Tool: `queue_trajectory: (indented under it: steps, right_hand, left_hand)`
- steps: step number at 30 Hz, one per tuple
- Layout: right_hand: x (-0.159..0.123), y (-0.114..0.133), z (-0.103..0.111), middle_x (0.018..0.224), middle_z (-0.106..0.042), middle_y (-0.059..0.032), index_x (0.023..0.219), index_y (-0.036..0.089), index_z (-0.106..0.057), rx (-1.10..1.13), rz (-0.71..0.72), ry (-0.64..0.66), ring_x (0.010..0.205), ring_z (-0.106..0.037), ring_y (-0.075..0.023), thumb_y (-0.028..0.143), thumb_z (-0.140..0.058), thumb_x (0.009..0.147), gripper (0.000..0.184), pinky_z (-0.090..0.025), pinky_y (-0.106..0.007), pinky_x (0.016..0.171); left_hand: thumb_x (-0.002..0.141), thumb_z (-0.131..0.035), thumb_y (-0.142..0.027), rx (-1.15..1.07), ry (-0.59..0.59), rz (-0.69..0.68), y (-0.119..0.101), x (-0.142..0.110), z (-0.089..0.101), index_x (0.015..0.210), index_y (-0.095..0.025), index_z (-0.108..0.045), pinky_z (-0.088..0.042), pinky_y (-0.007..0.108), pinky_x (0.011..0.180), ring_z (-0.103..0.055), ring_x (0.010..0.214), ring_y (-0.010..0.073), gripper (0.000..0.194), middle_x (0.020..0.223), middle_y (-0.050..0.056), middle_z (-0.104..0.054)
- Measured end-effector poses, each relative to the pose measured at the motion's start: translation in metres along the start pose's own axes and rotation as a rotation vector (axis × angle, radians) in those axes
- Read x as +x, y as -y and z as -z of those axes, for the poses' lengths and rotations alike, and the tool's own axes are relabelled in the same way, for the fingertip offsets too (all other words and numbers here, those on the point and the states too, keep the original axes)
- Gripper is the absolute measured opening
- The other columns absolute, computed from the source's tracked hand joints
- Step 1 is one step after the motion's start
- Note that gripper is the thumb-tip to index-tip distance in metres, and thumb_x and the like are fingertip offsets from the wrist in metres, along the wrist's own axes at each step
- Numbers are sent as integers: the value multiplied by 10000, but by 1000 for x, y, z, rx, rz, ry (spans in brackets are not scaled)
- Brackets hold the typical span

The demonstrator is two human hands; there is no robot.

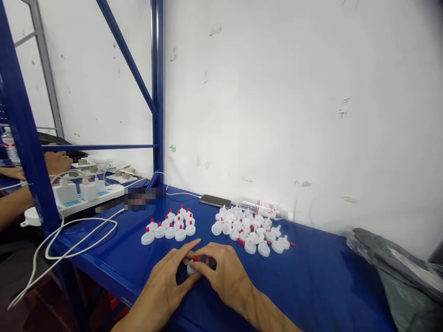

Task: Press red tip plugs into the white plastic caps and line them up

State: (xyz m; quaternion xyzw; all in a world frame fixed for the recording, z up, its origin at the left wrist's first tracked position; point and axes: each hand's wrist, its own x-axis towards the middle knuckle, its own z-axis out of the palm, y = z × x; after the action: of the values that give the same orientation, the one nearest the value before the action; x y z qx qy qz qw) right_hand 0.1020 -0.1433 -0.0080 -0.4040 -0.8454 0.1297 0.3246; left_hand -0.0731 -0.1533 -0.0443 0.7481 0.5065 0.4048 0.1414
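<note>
One cap (190, 268) is gripped around its base by the left hand (166, 271) and at its red tip (195, 258) by the right hand (226, 268), near a heap (254, 237).

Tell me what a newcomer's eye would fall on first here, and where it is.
Probably the left hand and right hand at the lower middle, meeting around a red-tipped white cap. Next, the group of red-tipped caps standing on the blue table, beyond the left hand. Then the crowded heap of white pieces to its right, in front of a clear bottle lying along the wall.
</note>
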Motion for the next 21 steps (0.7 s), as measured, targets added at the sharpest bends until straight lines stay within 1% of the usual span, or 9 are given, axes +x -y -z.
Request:
queue_trajectory:
  steps: [2,4,7,8,10,13,15,18,21]
  right_hand:
    - [3,-3,6,887,-709,76,1075,320,-678,-38,-15,-16,674,-628,-85,392,-651,886,204,-460,-195,669]
    - [6,-10,19,966,-713,43,1150,293,-639,-115,-43,-63,735,-641,-110,413,-598,919,263,-467,-230,740]
    - [9,-27,48,1028,-697,-40,1075,236,-663,-289,-86,-145,942,-620,-207,316,-474,983,224,-411,-358,908]
    - [10,-33,58,1022,-692,-65,1036,216,-672,-345,-99,-161,974,-605,-235,283,-458,984,230,-391,-395,930]
    - [9,-45,76,1020,-679,-100,1047,187,-667,-430,-119,-174,996,-588,-263,259,-467,973,225,-385,-421,930]
    - [5,-56,94,1019,-672,-100,1087,185,-658,-505,-119,-138,1007,-580,-261,298,-546,939,217,-396,-410,930]
    - [3,-58,101,969,-678,-76,1023,206,-683,-531,-115,-96,975,-589,-244,339,-589,917,194,-405,-391,921]
    - [0,-58,108,842,-684,-42,895,229,-715,-536,-132,-43,885,-606,-217,370,-601,908,181,-422,-355,867]
    - [-3,-60,112,788,-692,-39,821,231,-734,-512,-168,-5,829,-615,-211,340,-639,876,155,-427,-333,805]
  left_hand:
    - [849,-593,-344,-2,13,13,0,2,3,1321,-317,-531,-503,368,857,-639,906,227,477,1000,15,-693]
    - [842,-563,-342,40,5,35,3,5,8,1320,-284,-533,-504,393,867,-642,917,238,482,988,26,-691]
    - [844,-535,-369,129,-42,71,14,9,17,1340,-269,-509,-516,410,849,-651,916,253,507,993,31,-689]
    - [856,-529,-378,154,-55,80,19,10,20,1358,-279,-487,-521,407,844,-656,921,254,514,1007,28,-690]
    - [887,-519,-386,199,-70,94,28,12,24,1400,-315,-427,-530,397,833,-662,934,251,526,1038,18,-690]
    - [901,-536,-397,254,-105,57,35,12,25,1423,-326,-386,-540,382,826,-660,958,256,548,1098,20,-682]
    - [904,-534,-449,284,-159,16,32,11,25,1422,-300,-388,-537,401,857,-645,997,273,558,1159,42,-654]
    - [926,-482,-516,310,-243,-25,22,8,25,1436,-302,-352,-503,469,931,-585,1104,304,568,1250,69,-570]
    - [953,-469,-444,289,-351,-139,6,2,25,1402,-312,-387,-417,484,1030,-503,1194,294,475,1277,63,-502]
